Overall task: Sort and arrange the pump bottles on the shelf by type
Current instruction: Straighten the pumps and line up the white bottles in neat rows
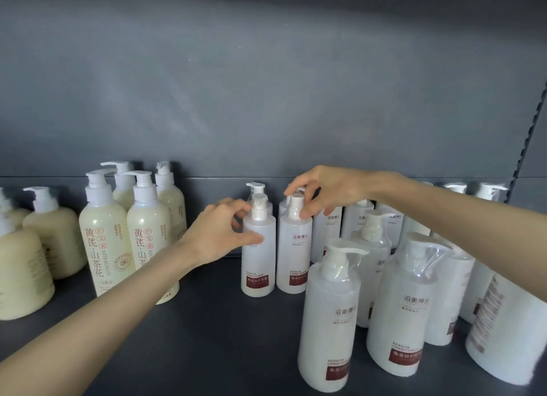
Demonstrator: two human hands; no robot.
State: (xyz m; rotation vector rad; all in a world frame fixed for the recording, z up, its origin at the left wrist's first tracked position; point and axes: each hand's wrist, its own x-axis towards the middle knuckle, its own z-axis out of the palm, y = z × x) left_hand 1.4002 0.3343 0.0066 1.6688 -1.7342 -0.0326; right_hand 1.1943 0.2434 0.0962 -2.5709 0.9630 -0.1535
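Two small white keratin pump bottles stand side by side mid-shelf. My left hand (222,233) wraps the shoulder of the left small bottle (257,265). Over the right small bottle (293,256), my right hand (322,193) pinches the pump head from above. Behind them stand more small white bottles (327,233). Large white keratin bottles (328,315) crowd the front right. Cream-yellow pump bottles (103,233) with orange lettering stand in a group at the left.
Squat cream bottles (20,271) sit at the far left edge. The dark shelf surface (207,321) is bare in the front middle. A grey back panel (266,99) rises behind, and a slotted upright (529,129) runs along the right.
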